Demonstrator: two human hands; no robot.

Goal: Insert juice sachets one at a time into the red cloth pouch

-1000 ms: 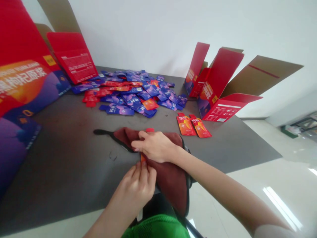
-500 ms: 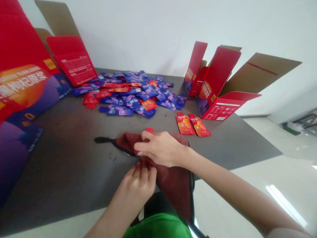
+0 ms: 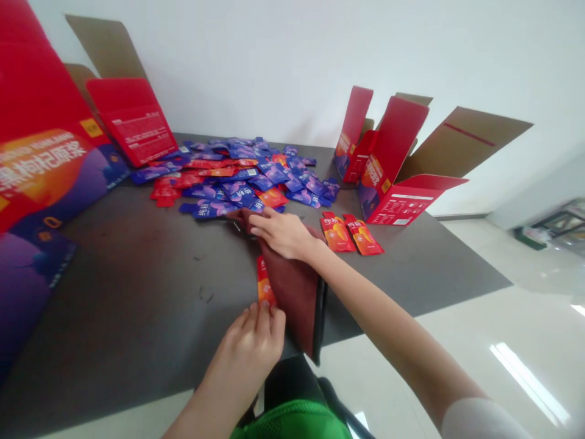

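Note:
At the front of the grey table (image 3: 150, 305), my left hand (image 3: 256, 335) pinches the lower end of a red and orange sachet (image 3: 264, 280), whose upper part lies flat on the tabletop. My right hand (image 3: 283, 235) is closed on a brown cloth (image 3: 292, 286) with black edging, just beyond and right of the sachet. The cloth drapes down toward the table's front edge and touches or overlaps the sachet's right side. Two red and orange sachets (image 3: 338, 233) lie side by side to the right of my right hand.
A pile of purple and red sachets (image 3: 242, 174) spreads across the back of the table. Open red boxes (image 3: 397, 201) with raised flaps stand at the back right. More open boxes (image 3: 132, 131) stand on the left, one large and close (image 3: 50, 164).
My right hand has moved the cloth forward, away from me, toward the pile. More of the sachet in my left hand now shows. My left hand has barely moved.

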